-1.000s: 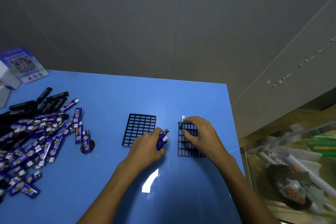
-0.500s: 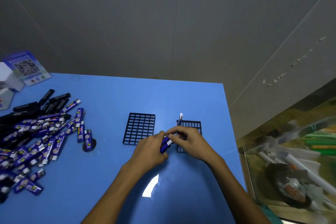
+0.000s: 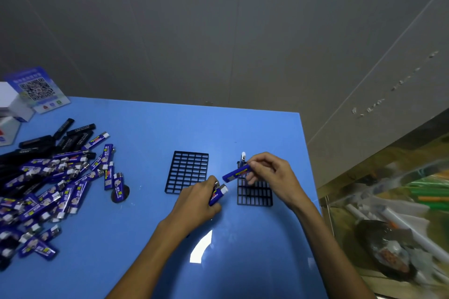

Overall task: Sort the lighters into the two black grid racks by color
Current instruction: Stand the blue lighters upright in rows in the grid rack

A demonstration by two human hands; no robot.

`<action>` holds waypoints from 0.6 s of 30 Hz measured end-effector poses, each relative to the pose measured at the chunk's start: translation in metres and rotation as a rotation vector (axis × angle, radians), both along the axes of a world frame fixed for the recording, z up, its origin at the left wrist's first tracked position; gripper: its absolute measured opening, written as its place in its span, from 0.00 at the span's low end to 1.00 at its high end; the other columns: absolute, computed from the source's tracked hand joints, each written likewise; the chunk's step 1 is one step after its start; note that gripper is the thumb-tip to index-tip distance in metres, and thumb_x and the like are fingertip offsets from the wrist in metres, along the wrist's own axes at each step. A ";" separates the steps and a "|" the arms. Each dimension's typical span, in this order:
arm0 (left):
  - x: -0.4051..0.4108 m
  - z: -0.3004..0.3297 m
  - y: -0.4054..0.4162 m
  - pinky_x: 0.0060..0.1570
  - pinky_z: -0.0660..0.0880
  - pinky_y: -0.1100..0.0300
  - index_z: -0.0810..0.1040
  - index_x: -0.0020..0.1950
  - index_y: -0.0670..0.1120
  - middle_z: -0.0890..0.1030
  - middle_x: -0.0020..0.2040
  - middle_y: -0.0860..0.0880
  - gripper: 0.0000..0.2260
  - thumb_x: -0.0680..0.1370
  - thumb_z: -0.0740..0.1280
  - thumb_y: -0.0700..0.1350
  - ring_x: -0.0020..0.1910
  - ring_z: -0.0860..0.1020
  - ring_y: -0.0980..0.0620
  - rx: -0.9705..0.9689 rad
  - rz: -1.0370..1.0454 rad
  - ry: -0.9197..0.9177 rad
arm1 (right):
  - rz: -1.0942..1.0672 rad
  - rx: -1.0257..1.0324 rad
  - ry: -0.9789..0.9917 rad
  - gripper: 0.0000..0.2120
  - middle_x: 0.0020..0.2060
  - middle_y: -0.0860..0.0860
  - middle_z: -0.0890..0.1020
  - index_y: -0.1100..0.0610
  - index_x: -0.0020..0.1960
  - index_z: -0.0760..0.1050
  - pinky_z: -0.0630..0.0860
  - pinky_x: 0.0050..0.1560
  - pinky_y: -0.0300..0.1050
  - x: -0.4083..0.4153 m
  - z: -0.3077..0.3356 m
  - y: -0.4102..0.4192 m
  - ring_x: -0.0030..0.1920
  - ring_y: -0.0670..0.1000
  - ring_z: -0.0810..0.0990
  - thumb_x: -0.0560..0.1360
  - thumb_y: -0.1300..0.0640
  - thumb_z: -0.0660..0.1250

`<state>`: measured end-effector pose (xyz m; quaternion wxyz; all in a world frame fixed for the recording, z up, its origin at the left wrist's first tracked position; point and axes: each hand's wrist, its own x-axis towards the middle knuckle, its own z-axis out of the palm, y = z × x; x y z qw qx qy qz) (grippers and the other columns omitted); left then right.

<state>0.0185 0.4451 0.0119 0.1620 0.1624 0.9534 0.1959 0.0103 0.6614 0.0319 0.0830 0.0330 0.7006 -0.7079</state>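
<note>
Right now I see one blue lighter (image 3: 237, 173) pinched in the right hand (image 3: 272, 177), held tilted just above the top of the right grid rack (image 3: 255, 193) at center-right of the frame, where another blue lighter (image 3: 243, 159) stands upright in the rack's far-left corner cell. Just left of it, my left hand (image 3: 196, 204) grips a small bunch of blue lighters (image 3: 218, 194), fingers curled round them, beside the near corner of the left grid rack (image 3: 187, 172), which lies flat. At far left of the blue table (image 3: 145, 128) I see a loose pile of blue and black lighters (image 3: 48, 177), with a QR-code card (image 3: 36, 90) at upper left.
</note>
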 end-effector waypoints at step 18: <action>-0.016 -0.006 -0.002 0.31 0.63 0.68 0.64 0.51 0.54 0.75 0.43 0.53 0.15 0.72 0.69 0.47 0.38 0.74 0.53 0.015 0.027 -0.069 | -0.135 0.427 0.077 0.11 0.49 0.49 0.84 0.51 0.53 0.78 0.77 0.44 0.32 -0.026 -0.040 0.021 0.43 0.43 0.83 0.74 0.62 0.72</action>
